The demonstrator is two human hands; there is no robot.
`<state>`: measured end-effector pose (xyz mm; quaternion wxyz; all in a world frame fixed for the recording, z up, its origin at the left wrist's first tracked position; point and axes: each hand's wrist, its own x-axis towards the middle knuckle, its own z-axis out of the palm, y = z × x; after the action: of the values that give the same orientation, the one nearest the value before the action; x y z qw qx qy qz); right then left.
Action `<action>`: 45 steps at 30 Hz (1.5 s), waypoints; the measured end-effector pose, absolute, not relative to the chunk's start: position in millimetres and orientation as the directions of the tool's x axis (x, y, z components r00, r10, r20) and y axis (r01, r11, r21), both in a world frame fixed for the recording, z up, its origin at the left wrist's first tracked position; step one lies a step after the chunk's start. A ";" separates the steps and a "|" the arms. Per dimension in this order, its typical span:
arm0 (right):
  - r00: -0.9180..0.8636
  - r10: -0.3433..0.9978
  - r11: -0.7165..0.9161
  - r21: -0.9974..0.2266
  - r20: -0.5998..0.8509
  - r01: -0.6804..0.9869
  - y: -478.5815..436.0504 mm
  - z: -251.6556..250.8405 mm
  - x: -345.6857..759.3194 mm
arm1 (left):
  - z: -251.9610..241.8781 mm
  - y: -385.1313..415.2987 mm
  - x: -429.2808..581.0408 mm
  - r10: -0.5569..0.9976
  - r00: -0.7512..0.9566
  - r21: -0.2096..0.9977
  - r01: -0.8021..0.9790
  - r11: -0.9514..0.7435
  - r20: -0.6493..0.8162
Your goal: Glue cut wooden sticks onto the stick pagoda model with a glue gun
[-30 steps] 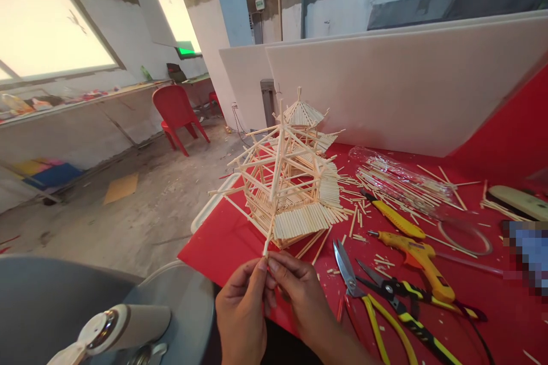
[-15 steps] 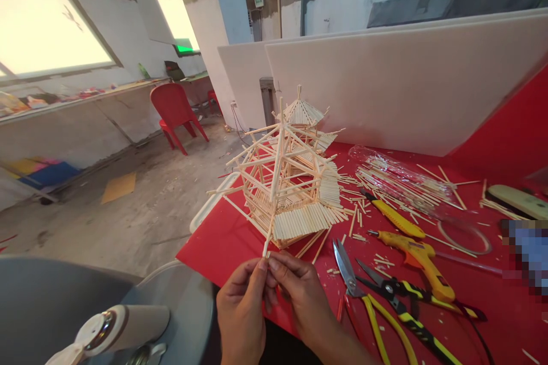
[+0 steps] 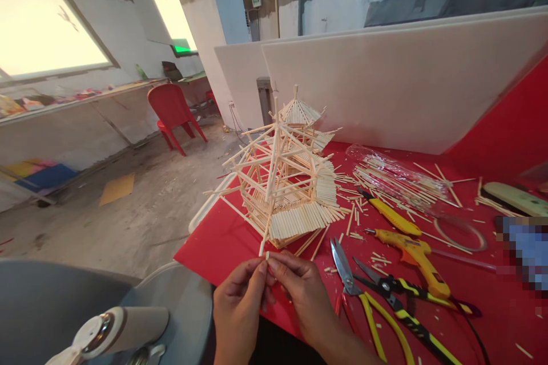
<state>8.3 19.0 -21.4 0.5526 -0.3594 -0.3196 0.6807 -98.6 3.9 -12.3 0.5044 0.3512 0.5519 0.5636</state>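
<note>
Close to the red table's front edge, my left hand [image 3: 240, 305] and my right hand [image 3: 303, 296] meet fingertip to fingertip. Both are closed in a pinch around a short wooden stick [image 3: 268, 256]; only its pale end shows, the rest is hidden by the fingers. Just beyond them stands a pavilion model [image 3: 299, 223] built of thin wooden sticks, its upper roof an open frame and its lower roof partly covered with short sticks. One corner stick of that model points down toward my fingertips. Behind it rises another stick model [image 3: 297, 112] with a covered, pointed roof.
Right of my hands lie scissors [image 3: 349, 283], black-and-yellow cutters [image 3: 387, 285], a yellow glue gun [image 3: 422, 251] and a yellow utility knife [image 3: 391, 215]. Loose sticks fill a plastic bag [image 3: 398, 177]. A bottle [image 3: 132, 325] lies on a grey stool [image 3: 184, 302] at left.
The view has shifted slightly. My hands have come a little away from the model's corner stick, and the pinched stick's end shows more clearly.
</note>
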 end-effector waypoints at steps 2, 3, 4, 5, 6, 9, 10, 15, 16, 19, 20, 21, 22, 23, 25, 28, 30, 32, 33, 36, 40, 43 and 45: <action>-0.117 0.986 -0.157 -0.870 -0.116 -0.468 18.9 -21.9 10.3 | -9.8 5.6 -100.0 0.962 -0.235 0.986 -0.122 0.111 -0.137; -0.116 0.988 -0.148 -0.881 -0.107 -0.449 18.8 -21.4 11.2 | -8.3 6.5 -100.3 0.965 -0.231 0.989 -0.102 0.106 -0.127; -0.118 0.988 -0.144 -0.887 -0.101 -0.440 18.8 -20.4 12.0 | -7.0 7.5 -100.2 0.967 -0.227 0.991 -0.090 0.098 -0.117; -0.122 0.987 -0.146 -0.886 -0.102 -0.441 19.0 -18.8 12.5 | -6.1 8.3 -100.1 0.969 -0.222 0.992 -0.084 0.093 -0.109; -0.129 0.986 -0.155 -0.878 -0.107 -0.453 19.2 -17.0 12.8 | -5.6 9.0 -99.9 0.970 -0.218 0.993 -0.083 0.087 -0.103; -0.173 0.974 -0.218 -0.805 -0.145 -0.552 20.3 -12.3 11.9 | -6.6 10.1 -99.9 0.972 -0.210 0.991 -0.104 0.087 -0.107; -0.188 0.968 -0.247 -0.770 -0.167 -0.588 20.8 -11.8 11.2 | -7.1 10.4 -100.3 0.971 -0.212 0.988 -0.123 0.090 -0.115; -0.204 0.897 -0.421 -0.621 -0.391 -0.661 23.1 -13.4 9.1 | -5.1 14.0 -103.5 0.948 -0.247 0.941 -0.319 0.115 -0.199; -0.211 0.880 -0.447 -0.590 -0.426 -0.672 23.8 -12.7 9.3 | -3.9 15.1 -104.1 0.944 -0.251 0.930 -0.346 0.119 -0.215; -0.265 0.857 -0.482 -0.507 -0.441 -0.715 26.7 -8.1 10.1 | -1.4 17.9 -105.0 0.941 -0.248 0.920 -0.372 0.127 -0.230; -0.288 0.855 -0.487 -0.480 -0.431 -0.730 27.9 -6.5 10.2 | -1.0 18.5 -105.1 0.942 -0.244 0.919 -0.373 0.129 -0.232; -0.308 0.853 -0.491 -0.451 -0.421 -0.745 29.1 -5.2 10.2 | -1.0 18.9 -105.0 0.942 -0.243 0.918 -0.374 0.132 -0.234; -0.325 0.851 -0.495 -0.422 -0.412 -0.760 30.2 -4.5 10.0 | -1.1 19.2 -104.9 0.941 -0.242 0.918 -0.375 0.133 -0.235; -0.338 0.850 -0.496 -0.397 -0.405 -0.772 31.1 -4.1 9.7 | -1.5 19.5 -104.9 0.941 -0.242 0.917 -0.376 0.135 -0.237; -0.352 0.847 -0.501 -0.373 -0.399 -0.781 32.5 -4.5 9.0 | -2.5 19.8 -104.9 0.939 -0.245 0.917 -0.376 0.137 -0.241; -0.384 0.838 -0.519 -0.352 -0.387 -0.779 33.3 -5.5 8.1 | -3.6 20.4 -105.2 0.938 -0.249 0.918 -0.372 0.136 -0.240; -0.401 0.835 -0.527 -0.343 -0.376 -0.777 33.4 -5.3 7.9 | -3.9 20.8 -105.1 0.938 -0.254 0.920 -0.368 0.131 -0.235; -0.417 0.837 -0.529 -0.332 -0.353 -0.781 33.6 -4.8 7.7 | -4.1 21.3 -104.8 0.938 -0.261 0.923 -0.364 0.122 -0.227; -0.426 0.838 -0.531 -0.326 -0.341 -0.783 33.8 -4.7 7.7 | -4.4 21.6 -104.6 0.938 -0.267 0.925 -0.363 0.113 -0.220; -0.447 0.835 -0.537 -0.297 -0.321 -0.790 34.4 -5.5 7.9 | -5.5 22.2 -103.6 0.939 -0.281 0.929 -0.359 0.087 -0.197; -0.448 0.833 -0.534 -0.261 -0.325 -0.804 34.8 -8.0 8.6 | -6.3 22.8 -102.7 0.944 -0.285 0.936 -0.347 0.062 -0.168; -0.456 0.835 -0.534 -0.255 -0.308 -0.806 34.9 -8.8 8.9 | -6.1 23.4 -102.4 0.945 -0.284 0.938 -0.343 0.054 -0.159; -0.467 0.835 -0.537 -0.250 -0.291 -0.805 35.1 -8.9 8.9 | -6.1 24.0 -102.5 0.946 -0.283 0.940 -0.336 0.055 -0.156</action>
<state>8.9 35.1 -8.9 0.4793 -0.1919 -0.0388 0.8555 -102.5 24.0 -6.1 0.5183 0.3001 0.5087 0.6185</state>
